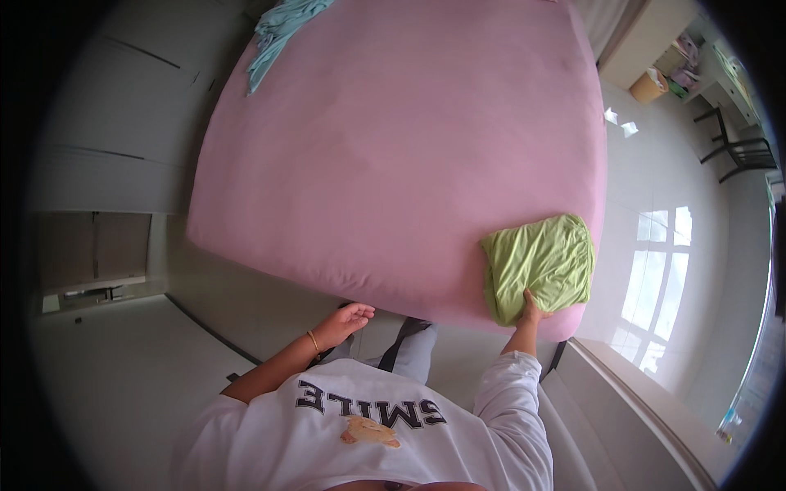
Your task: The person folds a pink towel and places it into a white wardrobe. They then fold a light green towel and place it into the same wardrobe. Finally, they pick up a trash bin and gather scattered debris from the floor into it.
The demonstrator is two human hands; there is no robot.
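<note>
My right hand [533, 310] grips the near edge of a folded lime-green cloth [540, 261], thumb on top and the fingers mostly hidden beneath. The cloth, possibly a sheet, is a creased bundle lying on the near right corner of a mattress with a pink fitted sheet [393, 153]. My left hand [347, 322] hangs just off the near edge of the bed, holding nothing, its fingers loosely curved. A bangle circles the left wrist. At the far left of the bed lies a rumpled light-blue cloth [279, 37], apart from both hands.
Wardrobe-like grey panels [123, 104] run along the left of the bed. To the right, glossy floor tiles [638, 184] reflect a window. A dark metal chair [740, 150] and an orange bin [648, 86] stand at the far right. A low ledge [638, 393] is near my right side.
</note>
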